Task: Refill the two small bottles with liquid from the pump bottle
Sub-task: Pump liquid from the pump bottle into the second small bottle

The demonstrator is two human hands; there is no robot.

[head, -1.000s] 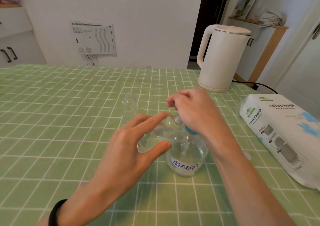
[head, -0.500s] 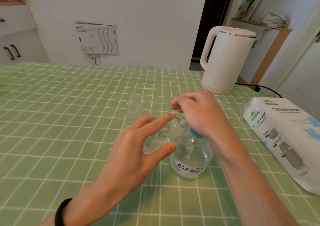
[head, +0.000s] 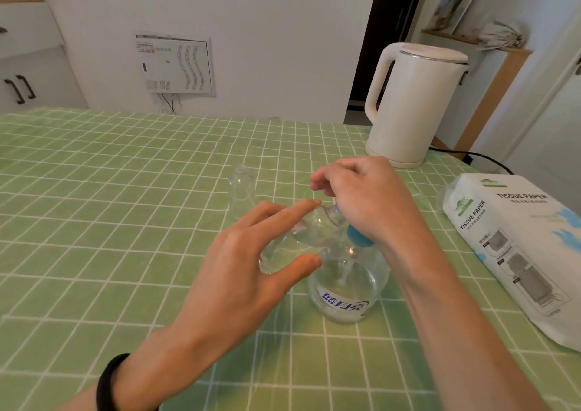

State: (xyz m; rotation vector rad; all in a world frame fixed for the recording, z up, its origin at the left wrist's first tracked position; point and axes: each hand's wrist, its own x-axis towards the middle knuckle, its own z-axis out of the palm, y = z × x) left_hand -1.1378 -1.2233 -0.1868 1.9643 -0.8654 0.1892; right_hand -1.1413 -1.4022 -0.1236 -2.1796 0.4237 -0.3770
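A clear pump bottle (head: 345,297) with a blue collar and a blue printed label stands on the green checked tablecloth (head: 125,222). My right hand (head: 361,203) curls over its pump head, which is hidden under the fingers. My left hand (head: 251,269) holds a small clear bottle (head: 301,237) tilted between thumb and fingers, its mouth up against the pump. A second small clear bottle (head: 240,190) stands upright behind, untouched.
A white electric kettle (head: 415,105) stands at the back right with its black cord (head: 478,157) trailing right. A pack of tissue paper (head: 515,253) lies at the right edge. A small clear cap (head: 440,201) lies near the pack.
Both hands keep their hold on the bottles. The view has shifted slightly; nothing on the table has moved.
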